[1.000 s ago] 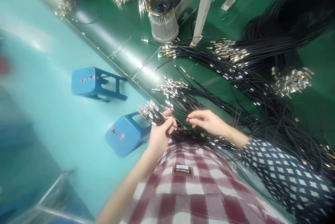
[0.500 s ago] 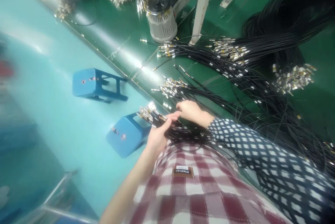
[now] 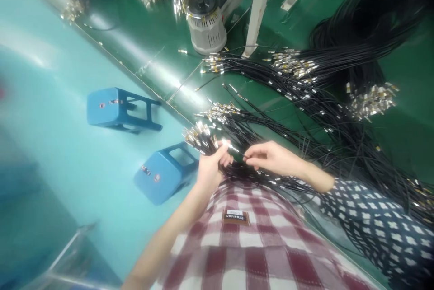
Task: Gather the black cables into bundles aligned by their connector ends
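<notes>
My left hand (image 3: 214,162) is closed around a bundle of black cables (image 3: 198,135) whose metal connector ends stick out to the left, above the farther edge of a blue stool. Between my two hands runs a single cable with a bright metal connector (image 3: 231,146); its tip is by my left thumb and fingers. My right hand (image 3: 266,156) pinches that cable's black part just behind the connector. Below the hands, more black cables (image 3: 237,172) lie against the checked apron (image 3: 244,245).
Several cable bundles (image 3: 285,82) with metal ends lie across the green surface (image 3: 190,95). A grey motor (image 3: 206,32) and white metal legs (image 3: 259,10) stand at the back. Two blue stools (image 3: 105,105) are on the left floor. A large black cable coil (image 3: 359,23) lies back right.
My right hand has drawn back to the right, away from my left fingers, and a single cable now stretches between them. The bundle in my left hand has shifted slightly up.
</notes>
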`<state>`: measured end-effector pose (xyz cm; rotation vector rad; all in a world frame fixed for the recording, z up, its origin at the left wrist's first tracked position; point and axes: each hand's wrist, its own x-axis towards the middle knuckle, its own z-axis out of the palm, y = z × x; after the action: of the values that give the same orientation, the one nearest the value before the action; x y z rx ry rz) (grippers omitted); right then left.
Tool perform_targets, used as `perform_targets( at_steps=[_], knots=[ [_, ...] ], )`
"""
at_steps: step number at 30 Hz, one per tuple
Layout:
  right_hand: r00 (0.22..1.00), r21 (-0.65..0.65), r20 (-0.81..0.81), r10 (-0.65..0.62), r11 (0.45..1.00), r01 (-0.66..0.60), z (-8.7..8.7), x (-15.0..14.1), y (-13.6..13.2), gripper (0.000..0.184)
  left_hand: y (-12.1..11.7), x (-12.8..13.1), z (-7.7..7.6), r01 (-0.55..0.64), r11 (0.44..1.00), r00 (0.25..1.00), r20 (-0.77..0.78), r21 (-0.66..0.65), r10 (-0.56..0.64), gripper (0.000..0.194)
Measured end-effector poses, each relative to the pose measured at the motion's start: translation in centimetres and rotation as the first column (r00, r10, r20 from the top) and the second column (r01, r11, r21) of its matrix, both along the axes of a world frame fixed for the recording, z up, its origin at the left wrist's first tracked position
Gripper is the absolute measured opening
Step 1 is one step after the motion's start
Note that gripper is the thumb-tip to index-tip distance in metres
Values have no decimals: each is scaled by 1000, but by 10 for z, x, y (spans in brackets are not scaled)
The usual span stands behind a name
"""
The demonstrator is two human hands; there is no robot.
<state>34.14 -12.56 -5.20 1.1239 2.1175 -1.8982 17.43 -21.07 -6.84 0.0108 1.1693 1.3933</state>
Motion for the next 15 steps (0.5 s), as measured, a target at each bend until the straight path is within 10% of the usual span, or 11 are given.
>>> perform_targets(
  at_steps=[7,15],
  knots=[
    [998,463,50,39,885,-58,5,-19,-12,26,-1,3,1,-30,999,995,-94,13,31,18],
    [1000,478,23,-19,878,6,-4,27,-23,27,0,-1,3,-9,1000,1000,-22,-26,9,19]
  ],
)
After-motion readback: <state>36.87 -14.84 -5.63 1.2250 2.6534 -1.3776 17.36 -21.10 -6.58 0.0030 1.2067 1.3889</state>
